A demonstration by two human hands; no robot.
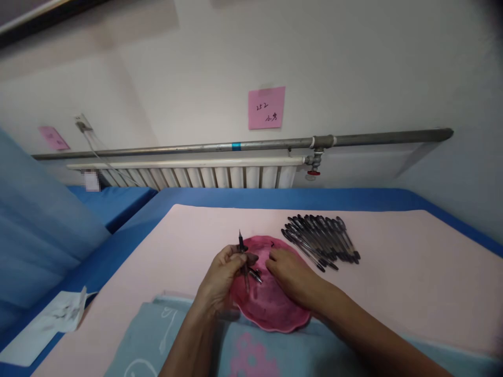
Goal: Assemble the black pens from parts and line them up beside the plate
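My left hand [223,273] is closed around an uncapped black pen [241,242], its bare tip pointing up. A short dark piece with a clear end [255,275] shows just beneath those fingers; whether it is held or lies on the plate I cannot tell. Over the right half of the scalloped pink plate [271,314], my right hand [291,272] has its fingers curled together. What they grip, if anything, is hidden. Just above its fingertips a small black bit [272,244] shows against the plate. A fanned row of capped black pens [320,238] lies beyond my right hand.
A pale pink sheet [412,272] covers the blue padded surface [275,198]. Grey-blue patterned cloth [168,330] lies at the near edge. White paper [51,319] rests at left by a blue curtain [35,235]. A radiator [220,177] and pipe run along the wall.
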